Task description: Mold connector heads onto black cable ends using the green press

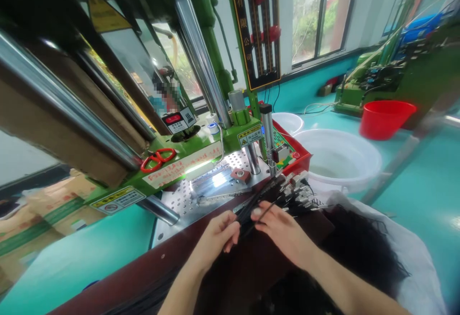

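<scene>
Black cables (247, 212) lie bunched over the dark red table edge, between my two hands. My left hand (221, 231) is closed, fingers curled at the left side of the bunch; its grip on a cable is partly hidden. With fingers bent around a thin black cable, my right hand (278, 228) is closed just to the right. Behind it lies a pile of white and metal cable connectors (296, 188). A perforated metal machine plate (179, 204) sits beyond my hands, carrying a shiny metal mould block (212, 180).
A green press (230, 137) with steel columns rises ahead, red-handled scissors (158, 160) on its ledge. To the right stand a red control box (304, 161), a large white tub (338, 157), a red bucket (386, 118) and a white sack (417, 257) of black cables. Cartons (46, 209) are at left.
</scene>
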Demonstrator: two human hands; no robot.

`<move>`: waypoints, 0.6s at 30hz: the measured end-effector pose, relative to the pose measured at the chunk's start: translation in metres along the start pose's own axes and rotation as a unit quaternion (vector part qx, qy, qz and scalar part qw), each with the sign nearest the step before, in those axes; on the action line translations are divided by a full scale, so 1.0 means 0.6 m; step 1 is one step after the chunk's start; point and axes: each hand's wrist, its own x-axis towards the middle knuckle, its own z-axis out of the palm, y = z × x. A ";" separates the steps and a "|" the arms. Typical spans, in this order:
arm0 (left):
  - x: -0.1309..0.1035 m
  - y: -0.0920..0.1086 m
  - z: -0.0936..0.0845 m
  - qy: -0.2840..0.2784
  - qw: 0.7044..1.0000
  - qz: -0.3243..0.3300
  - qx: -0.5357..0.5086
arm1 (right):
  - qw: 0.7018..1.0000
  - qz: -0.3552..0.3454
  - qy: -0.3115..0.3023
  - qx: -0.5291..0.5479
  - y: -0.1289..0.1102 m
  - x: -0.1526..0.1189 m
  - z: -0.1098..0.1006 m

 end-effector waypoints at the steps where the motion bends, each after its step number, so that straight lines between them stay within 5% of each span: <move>1: 0.003 -0.006 0.008 0.000 1.000 -0.005 0.013 | 0.997 -0.012 0.001 0.073 -0.001 0.015 0.004; 5: 0.009 -0.028 0.030 0.047 0.996 0.017 0.068 | 0.980 -0.038 0.049 0.187 -0.018 0.051 0.007; 13: 0.010 -0.031 0.020 0.086 0.996 0.022 0.019 | 0.985 -0.006 0.120 0.124 -0.015 0.039 -0.012; 18: 0.014 -0.025 0.019 0.091 0.990 0.067 0.088 | 0.979 -0.010 0.157 0.130 -0.011 0.051 -0.022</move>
